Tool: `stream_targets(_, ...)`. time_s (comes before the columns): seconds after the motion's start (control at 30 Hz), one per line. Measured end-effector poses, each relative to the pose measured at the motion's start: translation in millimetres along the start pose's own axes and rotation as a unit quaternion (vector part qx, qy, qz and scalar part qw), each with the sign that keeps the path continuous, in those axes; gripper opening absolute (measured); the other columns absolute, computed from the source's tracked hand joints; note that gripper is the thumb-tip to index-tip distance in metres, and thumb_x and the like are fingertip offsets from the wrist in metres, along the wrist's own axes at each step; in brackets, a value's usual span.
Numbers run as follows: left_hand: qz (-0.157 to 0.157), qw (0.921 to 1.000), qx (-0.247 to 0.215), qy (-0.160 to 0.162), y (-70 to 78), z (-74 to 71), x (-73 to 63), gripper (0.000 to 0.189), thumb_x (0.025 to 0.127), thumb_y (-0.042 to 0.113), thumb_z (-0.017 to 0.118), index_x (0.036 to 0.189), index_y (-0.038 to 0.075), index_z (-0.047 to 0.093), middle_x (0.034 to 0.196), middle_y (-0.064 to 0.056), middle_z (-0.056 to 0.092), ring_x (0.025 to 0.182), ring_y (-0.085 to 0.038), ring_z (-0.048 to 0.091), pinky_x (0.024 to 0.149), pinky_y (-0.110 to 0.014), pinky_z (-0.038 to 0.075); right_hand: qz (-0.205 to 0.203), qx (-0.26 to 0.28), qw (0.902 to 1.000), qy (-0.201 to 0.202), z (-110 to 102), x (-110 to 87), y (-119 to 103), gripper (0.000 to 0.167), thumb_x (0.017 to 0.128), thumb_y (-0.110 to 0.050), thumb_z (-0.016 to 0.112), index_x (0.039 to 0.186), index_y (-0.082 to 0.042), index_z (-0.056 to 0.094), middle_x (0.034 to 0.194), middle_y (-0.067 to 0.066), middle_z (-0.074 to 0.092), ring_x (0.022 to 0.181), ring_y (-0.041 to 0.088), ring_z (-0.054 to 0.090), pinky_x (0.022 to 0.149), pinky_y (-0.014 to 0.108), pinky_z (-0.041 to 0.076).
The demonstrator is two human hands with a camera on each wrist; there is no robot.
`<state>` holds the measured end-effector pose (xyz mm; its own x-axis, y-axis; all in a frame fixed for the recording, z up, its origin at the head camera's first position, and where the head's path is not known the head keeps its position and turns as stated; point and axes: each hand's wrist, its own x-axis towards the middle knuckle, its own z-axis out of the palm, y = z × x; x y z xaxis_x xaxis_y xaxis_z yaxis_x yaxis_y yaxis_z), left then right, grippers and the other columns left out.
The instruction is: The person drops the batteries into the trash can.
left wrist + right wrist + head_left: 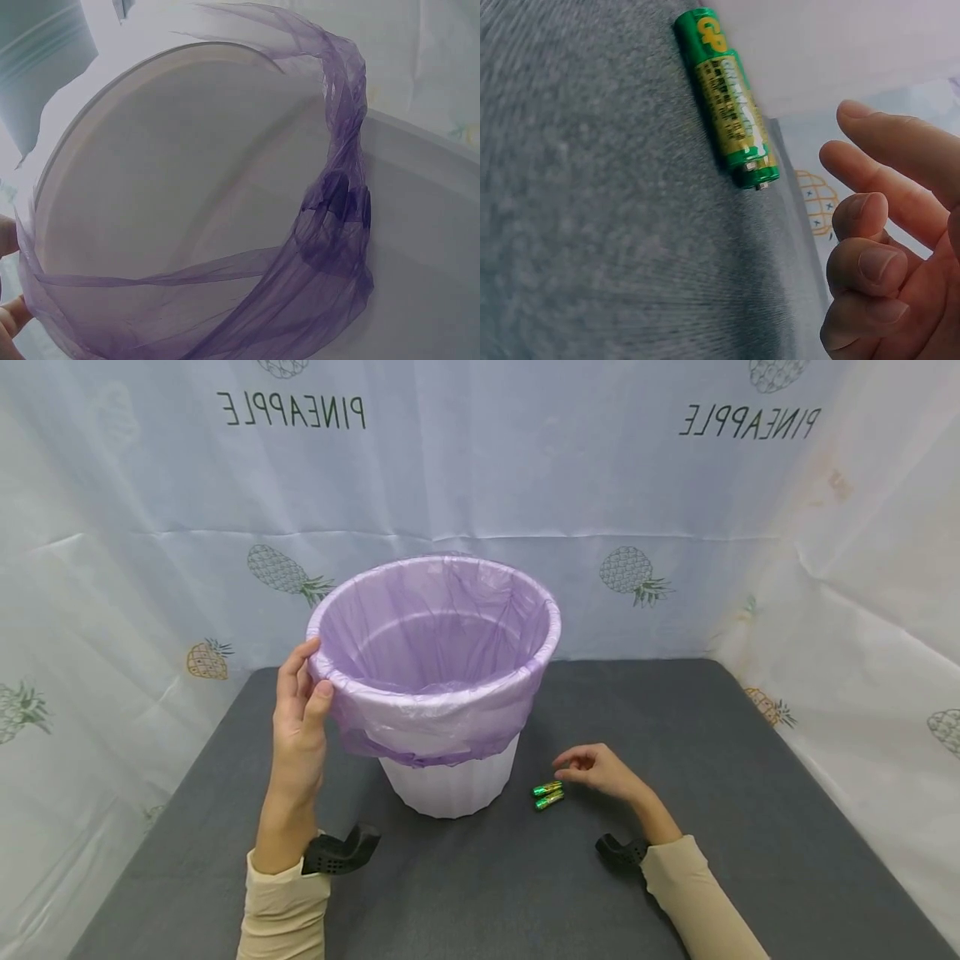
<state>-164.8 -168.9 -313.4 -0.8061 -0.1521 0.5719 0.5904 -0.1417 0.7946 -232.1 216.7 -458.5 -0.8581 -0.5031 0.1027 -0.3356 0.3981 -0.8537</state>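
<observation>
A white trash bin (453,785) with a purple bin liner (442,718) folded over its rim stands on the dark table. My left hand (296,739) touches the outside of the lined rim on its left side, the thumb lower than the other fingertips. No finger shows inside the bin. In the left wrist view the liner (330,255) hangs twisted and gathered below the rim. Two green-and-gold GP batteries (731,105) lie side by side right of the bin. Just beyond them my right hand (600,770) hovers with loosely bent fingers, holding nothing.
The dark grey table (675,727) runs up to a pineapple-print curtain (480,468) at the back. Similar curtain hangs along both sides. A black camera mount (341,852) sits on the left wrist, another mount (622,852) on the right.
</observation>
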Motion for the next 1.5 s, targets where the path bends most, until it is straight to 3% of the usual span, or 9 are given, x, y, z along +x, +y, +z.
stream_targets(0.17,-0.003,1.0,0.003,0.002,1.1,0.0,-0.4,0.044,0.096,0.009,0.044,0.138,0.021,0.042,0.128,0.001,0.048,0.101,-0.006,0.05,0.091,-0.019,0.041,-0.007,-0.01,0.9999,-0.008,1.6,1.4,3.7,0.02,0.083,-0.006,0.071,0.099,0.006,0.07,0.069,0.002,0.059,0.053,-0.004,0.04,0.049,0.018,0.037)
stream_targets(0.5,-0.002,1.0,0.003,-0.002,0.5,-1.4,-1.1,0.044,0.096,0.009,0.043,0.138,0.021,0.043,0.13,0.0,0.048,0.103,-0.006,0.05,0.093,-0.019,0.039,-0.005,-0.021,0.9994,-0.028,7.4,2.0,4.3,0.02,0.084,-0.005,0.07,0.099,0.008,0.07,0.069,0.021,0.06,0.054,-0.005,0.039,0.051,0.017,0.035)
stream_targets(0.9,-0.004,0.9999,0.011,0.006,0.6,0.2,-1.1,0.044,0.096,0.01,0.043,0.139,0.02,0.042,0.127,0.002,0.049,0.103,-0.007,0.049,0.091,-0.019,0.04,0.019,-0.05,0.9978,-0.038,8.4,2.9,8.3,0.018,0.085,-0.003,0.068,0.097,0.01,0.07,0.073,0.028,0.063,0.056,-0.004,0.037,0.053,0.017,0.033)
stream_targets(1.2,-0.007,0.9999,0.006,0.006,0.3,-0.2,-1.1,0.043,0.096,0.01,0.043,0.139,0.021,0.042,0.127,0.002,0.049,0.102,-0.007,0.049,0.091,-0.02,0.04,0.028,-0.06,0.9974,-0.027,6.1,2.8,4.4,0.019,0.084,-0.015,0.072,0.094,0.0,0.074,0.072,0.016,0.067,0.056,-0.003,0.041,0.054,0.017,0.036)
stream_targets(1.5,-0.003,1.0,0.002,0.002,0.0,-0.1,-0.6,0.044,0.097,0.01,0.044,0.139,0.02,0.042,0.129,0.001,0.048,0.103,-0.007,0.049,0.092,-0.019,0.04,0.038,-0.079,0.9961,-0.001,5.6,2.6,9.5,0.018,0.081,-0.014,0.074,0.093,0.0,0.074,0.067,0.002,0.061,0.055,-0.004,0.041,0.053,0.017,0.035)
